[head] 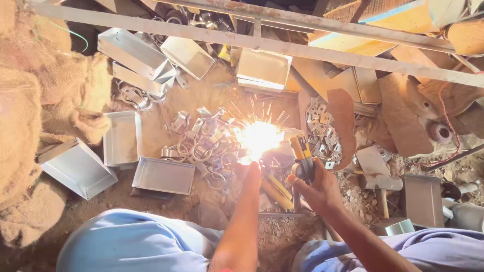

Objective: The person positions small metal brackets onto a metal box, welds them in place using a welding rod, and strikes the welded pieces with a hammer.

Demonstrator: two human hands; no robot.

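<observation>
Nearest the lens: two knees in pale blue trousers [131,242], spread apart over dusty ground, with both bare forearms reaching forward between them.

Further out, shallow sheet-metal trays scattered on the dirt: one flat tray [164,176] just ahead of the left knee, nothing visible inside it; another tray [122,138] beside it, tipped slightly, also bare inside; a boxier tray [75,168] lying tilted against burlap sacking [30,126] on the left. More of the same stacked and leaning higher up [136,55], open faces turned various ways, contents not discernible. Between the trays and the hands, a heap of bent metal clamps and rings [204,146], tangled together. Right of the flare, a smaller pile of little square brackets [322,136]. A hammer [381,184] flat on the ground further right, near another upright tray [423,199].

Left hand [251,174] stretched toward a bright welding flare [258,138], fingers lost in the glare, so open or closed cannot be told, nor whether anything is held. Right hand [320,189] closed in a firm fist around a yellow-and-black electrode holder [302,156], gripped upright, its top end pointing toward the sparks. Hands close together but not touching, the flare just beyond the left fingertips and left of the holder. Sparks fanning upward over the clamp heap. Rusty angle-iron bar [282,43] crossing the top of the view.
</observation>
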